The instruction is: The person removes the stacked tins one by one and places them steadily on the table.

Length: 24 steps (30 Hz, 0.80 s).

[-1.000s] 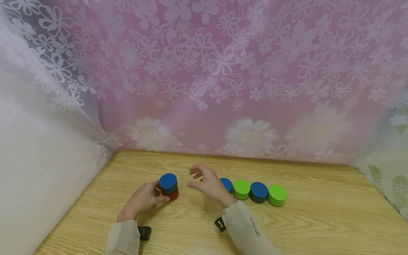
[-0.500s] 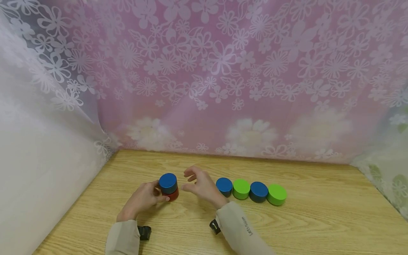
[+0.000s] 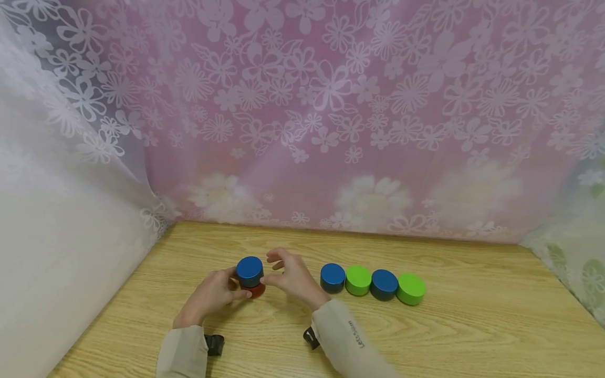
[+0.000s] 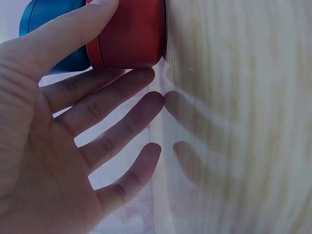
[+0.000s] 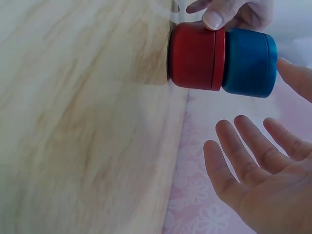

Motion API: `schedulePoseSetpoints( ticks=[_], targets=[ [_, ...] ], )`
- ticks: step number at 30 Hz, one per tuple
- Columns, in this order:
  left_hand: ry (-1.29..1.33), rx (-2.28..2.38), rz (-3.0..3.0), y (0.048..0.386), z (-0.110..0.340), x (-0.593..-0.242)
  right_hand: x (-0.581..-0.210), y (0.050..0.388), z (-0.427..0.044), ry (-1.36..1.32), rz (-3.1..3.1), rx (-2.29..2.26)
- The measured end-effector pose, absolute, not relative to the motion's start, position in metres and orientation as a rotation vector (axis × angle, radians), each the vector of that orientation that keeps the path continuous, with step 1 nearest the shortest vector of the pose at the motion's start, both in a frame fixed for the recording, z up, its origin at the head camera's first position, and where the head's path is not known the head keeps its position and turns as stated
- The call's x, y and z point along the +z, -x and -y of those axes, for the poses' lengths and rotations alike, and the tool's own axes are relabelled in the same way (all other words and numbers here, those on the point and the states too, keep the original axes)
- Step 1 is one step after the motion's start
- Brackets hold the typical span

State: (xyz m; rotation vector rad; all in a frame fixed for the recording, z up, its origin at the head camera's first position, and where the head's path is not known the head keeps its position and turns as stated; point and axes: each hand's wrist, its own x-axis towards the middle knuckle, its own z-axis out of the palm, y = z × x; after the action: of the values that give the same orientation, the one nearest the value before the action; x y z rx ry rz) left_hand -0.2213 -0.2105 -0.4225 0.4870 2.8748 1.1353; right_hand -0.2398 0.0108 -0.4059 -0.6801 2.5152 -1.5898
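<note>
A blue round tin [image 3: 249, 269] with a lid stands on top of a red round tin [image 5: 192, 56] at the left of the table. My left hand [image 3: 211, 295] holds the red tin between its thumb and fingers, as the left wrist view shows. Right of the stack hovers my right hand [image 3: 294, 278], its fingers spread and holding nothing. In the right wrist view its thumb [image 5: 296, 78] lies close to the top of the blue tin; I cannot tell whether they touch.
Right of my right hand, a row of similar tins stands on the wooden table [image 3: 454, 315]: a blue one [image 3: 333, 278], a green one [image 3: 358, 280], another blue one [image 3: 384, 284] and another green one [image 3: 411, 289]. A pink flowered cloth [image 3: 331, 131] hangs behind the table.
My right hand has moved left, from beside the row of tins to close beside the stack, uncovering the leftmost blue tin in the row. My left hand and the stack stay in place.
</note>
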Motion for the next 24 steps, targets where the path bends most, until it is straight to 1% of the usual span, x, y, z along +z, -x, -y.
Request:
schedulePoseSetpoints(
  ticks=[24],
  targets=[
    [-0.473,1.13,-2.868,0.221,0.209,-0.42,-0.418,0.24,0.015,0.71,-2.52,-1.605]
  ],
)
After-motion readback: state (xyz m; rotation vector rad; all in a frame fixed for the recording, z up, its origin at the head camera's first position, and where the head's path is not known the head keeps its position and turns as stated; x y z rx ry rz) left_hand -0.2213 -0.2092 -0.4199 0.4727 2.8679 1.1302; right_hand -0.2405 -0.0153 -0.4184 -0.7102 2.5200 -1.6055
